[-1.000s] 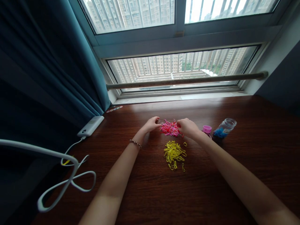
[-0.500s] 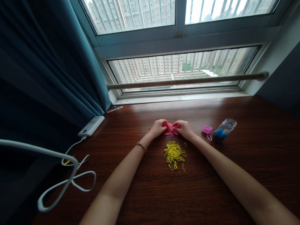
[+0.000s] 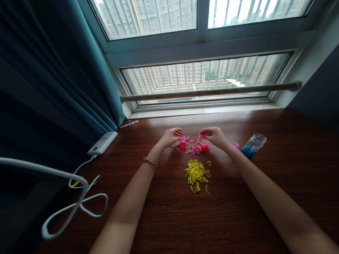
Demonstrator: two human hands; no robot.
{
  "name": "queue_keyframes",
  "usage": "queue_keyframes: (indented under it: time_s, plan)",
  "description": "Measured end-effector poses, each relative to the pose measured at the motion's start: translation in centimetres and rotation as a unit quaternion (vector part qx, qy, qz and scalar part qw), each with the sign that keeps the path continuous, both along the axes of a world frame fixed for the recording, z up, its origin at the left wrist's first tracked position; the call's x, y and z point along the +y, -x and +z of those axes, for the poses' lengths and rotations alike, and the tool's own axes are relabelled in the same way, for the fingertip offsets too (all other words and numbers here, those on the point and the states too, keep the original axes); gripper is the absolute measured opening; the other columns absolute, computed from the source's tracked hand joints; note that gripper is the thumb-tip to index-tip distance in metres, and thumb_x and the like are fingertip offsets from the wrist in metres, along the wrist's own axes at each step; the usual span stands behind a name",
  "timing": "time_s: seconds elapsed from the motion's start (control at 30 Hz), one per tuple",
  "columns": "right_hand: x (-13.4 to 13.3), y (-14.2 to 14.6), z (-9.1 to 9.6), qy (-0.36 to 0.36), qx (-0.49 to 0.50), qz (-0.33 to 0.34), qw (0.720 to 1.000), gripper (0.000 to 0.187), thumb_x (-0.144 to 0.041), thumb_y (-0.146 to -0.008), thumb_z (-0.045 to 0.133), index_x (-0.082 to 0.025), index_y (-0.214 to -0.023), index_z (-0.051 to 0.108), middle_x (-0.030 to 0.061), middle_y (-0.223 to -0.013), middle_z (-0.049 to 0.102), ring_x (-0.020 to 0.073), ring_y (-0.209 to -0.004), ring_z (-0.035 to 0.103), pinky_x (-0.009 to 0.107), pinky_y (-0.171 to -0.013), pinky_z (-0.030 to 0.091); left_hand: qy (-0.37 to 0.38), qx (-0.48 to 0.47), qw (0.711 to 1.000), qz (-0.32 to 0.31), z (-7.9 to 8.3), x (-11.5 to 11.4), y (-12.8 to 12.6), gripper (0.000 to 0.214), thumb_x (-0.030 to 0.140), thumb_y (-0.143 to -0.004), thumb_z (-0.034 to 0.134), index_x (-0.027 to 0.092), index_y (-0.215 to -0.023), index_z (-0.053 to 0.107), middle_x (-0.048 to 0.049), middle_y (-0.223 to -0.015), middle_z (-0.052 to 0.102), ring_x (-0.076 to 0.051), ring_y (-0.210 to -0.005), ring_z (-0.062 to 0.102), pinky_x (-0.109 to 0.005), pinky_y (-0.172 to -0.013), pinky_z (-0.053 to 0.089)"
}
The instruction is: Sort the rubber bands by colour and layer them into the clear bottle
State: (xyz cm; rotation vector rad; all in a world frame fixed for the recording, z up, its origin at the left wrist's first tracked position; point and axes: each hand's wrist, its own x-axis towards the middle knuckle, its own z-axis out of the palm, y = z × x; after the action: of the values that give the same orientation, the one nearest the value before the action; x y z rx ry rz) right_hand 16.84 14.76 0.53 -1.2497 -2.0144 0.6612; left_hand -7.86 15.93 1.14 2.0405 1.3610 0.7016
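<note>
Small pink and red rubber bands lie in two loose clumps on the table, a left clump (image 3: 182,144) and a right clump (image 3: 200,148). My left hand (image 3: 171,137) hovers at the left clump's far edge, its fingers apart and holding nothing. Above the right clump, my right hand (image 3: 215,136) is closed in a pinch, with a pink rubber band (image 3: 200,137) hanging from the fingertips. Nearer to me sits a pile of yellow rubber bands (image 3: 196,172), with a few strays around it.
To the right, a clear glass jar (image 3: 254,144) with blue contents stands beside a pink cap (image 3: 234,144), partly hidden by my right forearm. A white power bank (image 3: 103,144) with a looping white cable (image 3: 87,187) is at left. Beyond are a curtain (image 3: 106,81) and a window.
My hands have drawn apart from the single pink heap, which now lies spread in two clumps. The left hand has opened; the right has lifted a pink rubber band.
</note>
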Motion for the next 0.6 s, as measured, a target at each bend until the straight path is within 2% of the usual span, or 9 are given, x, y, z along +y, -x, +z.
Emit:
queue_keyframes:
  time_s: [0.07,0.17,0.3,0.43,0.53,0.6]
  plan:
    - [-0.1,0.1,0.0,0.001,-0.022,-0.001,1.000,0.021,-0.015,-0.076,0.058,-0.016,-0.095,0.067,0.0018,-0.094,0.068,0.0154,-0.086,0.063,0.023,-0.079,0.049,-0.001,0.046,0.999,0.004,0.4,0.1,0.5,0.032,0.016,-0.073,0.057,0.013,-0.105,0.056,-0.0072,-0.098,0.065,-0.014,-0.086,0.061,-0.024,-0.075,0.050]
    - [0.0,0.2,-0.1,0.008,-0.033,0.007,0.999,0.020,-0.011,-0.076,0.056,-0.017,-0.091,0.068,0.0012,-0.093,0.069,0.0147,-0.084,0.064,0.021,-0.077,0.050,0.007,0.163,0.985,0.057,0.5,0.0,1.3,0.033,0.020,-0.071,0.060,0.014,-0.103,0.057,-0.0081,-0.097,0.065,-0.017,-0.085,0.061,-0.025,-0.074,0.049]
    - [0.1,0.2,-0.4,0.001,-0.028,0.016,0.999,0.021,-0.007,-0.075,0.053,-0.015,-0.085,0.069,0.0021,-0.087,0.069,0.0143,-0.080,0.064,0.020,-0.074,0.049,0.046,0.244,0.964,0.092,-0.2,-0.2,1.5,0.030,0.020,-0.056,0.070,0.010,-0.083,0.062,-0.0125,-0.080,0.066,-0.025,-0.075,0.062,-0.030,-0.066,0.048]
    - [0.1,0.1,-0.4,0.024,-0.095,-0.012,0.995,0.020,-0.008,-0.075,0.054,-0.016,-0.084,0.070,0.0014,-0.081,0.070,0.0142,-0.075,0.064,0.019,-0.070,0.049,0.061,0.263,0.960,0.070,-1.4,-0.4,0.5,0.024,0.016,-0.053,0.071,0.014,-0.074,0.062,-0.0087,-0.077,0.066,-0.023,-0.074,0.061,-0.026,-0.063,0.046]
    - [0.1,-0.2,-0.4,0.040,-0.156,-0.051,0.986,0.021,-0.011,-0.076,0.053,-0.019,-0.087,0.069,0.0005,-0.086,0.069,0.0131,-0.081,0.063,0.017,-0.072,0.047,0.051,0.244,0.968,0.043,-1.8,-0.4,-0.5,0.021,0.013,-0.059,0.066,0.016,-0.079,0.063,-0.0055,-0.081,0.066,-0.018,-0.076,0.061,-0.022,-0.064,0.045]
    - [0.2,-0.4,-0.5,0.048,-0.182,-0.084,0.979,0.018,-0.015,-0.077,0.054,-0.017,-0.088,0.068,0.0034,-0.088,0.069,0.0150,-0.084,0.063,0.020,-0.074,0.046,0.046,0.230,0.971,0.036,-1.9,-0.4,-0.8,0.024,0.011,-0.062,0.062,0.017,-0.085,0.062,-0.0035,-0.082,0.067,-0.016,-0.075,0.061,-0.020,-0.063,0.045]
